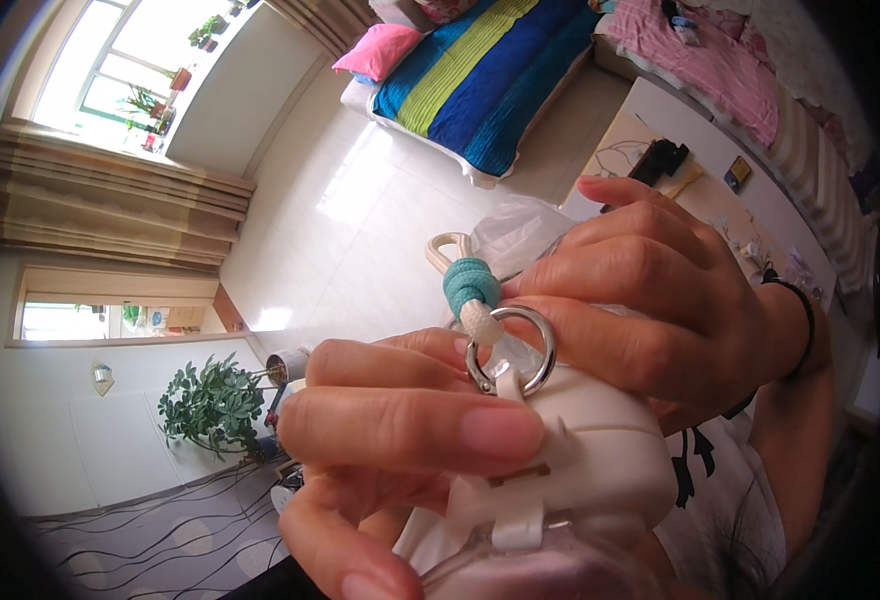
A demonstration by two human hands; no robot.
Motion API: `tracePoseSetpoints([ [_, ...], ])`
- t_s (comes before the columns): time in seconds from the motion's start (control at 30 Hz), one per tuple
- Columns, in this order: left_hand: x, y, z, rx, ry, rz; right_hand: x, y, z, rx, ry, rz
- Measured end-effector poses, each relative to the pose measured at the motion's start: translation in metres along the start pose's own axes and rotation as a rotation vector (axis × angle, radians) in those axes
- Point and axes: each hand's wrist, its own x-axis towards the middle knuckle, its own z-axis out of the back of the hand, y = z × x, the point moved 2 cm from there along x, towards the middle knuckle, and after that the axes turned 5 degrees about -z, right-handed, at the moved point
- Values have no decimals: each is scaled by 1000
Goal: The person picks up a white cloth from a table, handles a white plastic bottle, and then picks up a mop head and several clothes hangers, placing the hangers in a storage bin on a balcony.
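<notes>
Seen from above, two bare hands hold up a rounded, glossy off-white case [610, 450] in front of the person's body, lower right of centre. The left hand [400, 430] grasps it from the left, one fingertip lying flat across its front. The right hand [650, 300], with a thin black band [800, 320] at the wrist, curls in from the right, over the upper side of the case and beside crumpled clear plastic film [520, 235]; I cannot tell which of these its grip closes on. Between the hands, a round silver metal ring [550, 362] joins the case to a cream cord loop with a teal wrapped knot [470, 280].

Beyond, a pale bench with a branch pattern [735, 210] stands at upper right. A bed with a blue and lime striped quilt [500, 80] is at the top, a leafy green potted plant [210, 405] at left, and pale glossy floor tiles [330, 240] between.
</notes>
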Motion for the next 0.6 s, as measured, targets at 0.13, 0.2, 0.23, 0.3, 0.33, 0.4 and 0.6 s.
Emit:
tracePoseSetpoints([
  [0.13,-4,-6,-5,27,-12,-6,1,5,-2,15,-13,11],
  [0.2,-1,0,-1,12,1,-1,-1,1,1,-1,-15,-2],
  [0.23,-1,-2,-2,19,3,-3,-1,2,1,0,-13,2],
  [0.3,-1,-5,-4,29,5,-4,0,5,1,11,-19,-4],
  [0.33,-1,-5,-3,29,7,-5,0,5,1,14,-23,-9],
  [0.4,-2,-4,-3,33,6,-8,0,5,2,6,-11,-10],
  [0.6,-5,-7,-7,74,2,-13,3,8,1,5,4,2],
])
